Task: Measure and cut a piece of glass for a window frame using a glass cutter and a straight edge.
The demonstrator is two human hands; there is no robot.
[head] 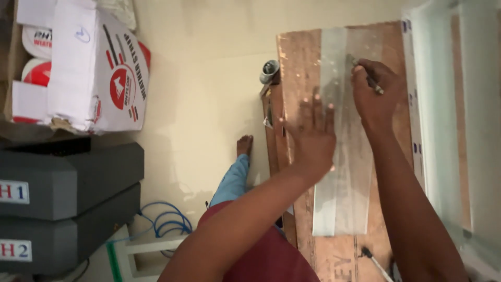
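Looking straight down, the pale, smooth floor [209, 104] fills the middle, and on its right runs a long brown plywood worktop [386, 47], rough-grained and scuffed, its near end cut off by the bottom edge. Beside it on the right stand whitish glossy panels [443, 104], too washed out to tell what they are. Far left: two dark grey moulded cases [73, 177] stacked, and above them a torn white-and-red cardboard box [99, 68], partly out of frame. On the worktop lies a clear rectangular strip of sheet [344, 177], thin, glassy or plastic, I cannot tell which, running lengthwise along the board. The left hand [313, 136] presses flat on it, fingers spread wide. The right hand [373, 94] is closed around a slim dark tool [368, 78], tip down on the strip's far part; the tip itself is hard to make out. A blue cable [167, 222] coils on the floor; a small metal cylinder [270, 70] sits at the worktop's left edge.
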